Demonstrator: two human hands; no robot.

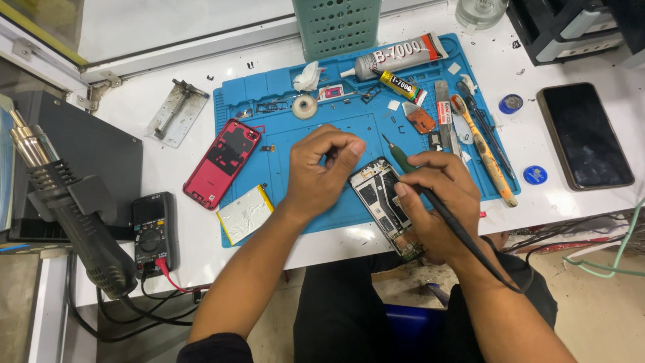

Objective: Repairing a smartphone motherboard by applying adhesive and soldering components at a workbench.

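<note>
Pinching a black tool (463, 232) like a pen, the right hand (437, 202) rests on the opened phone (386, 205), which lies at the near edge of the blue mat (336, 134); the tool's green tip (401, 158) points up past the knuckles, and its black cord trails back over the forearm. The hand covers much of the phone's right side, and the phone's near end hangs over the edge of the worktop (168, 168). The left hand (322, 168) sits just beside the phone, fingers curled in and thumb pressed to the forefinger; whether anything small is pinched there cannot be made out.

Left of that hand a silver battery (245, 214) lies across the mat's corner, with a red back cover (223, 163) beyond it. A multimeter (154, 232) and a hot-air gun (74, 208) stand at the near left, the gun's nozzle cut off by the frame edge.

Right of the mat lie a toothbrush (484, 151) and a dark phone (584, 134), face up. Farther back are small parts too tiny to name, a tape roll (304, 106), two glue tubes (396, 57) and a green basket (336, 27), its top out of view.
</note>
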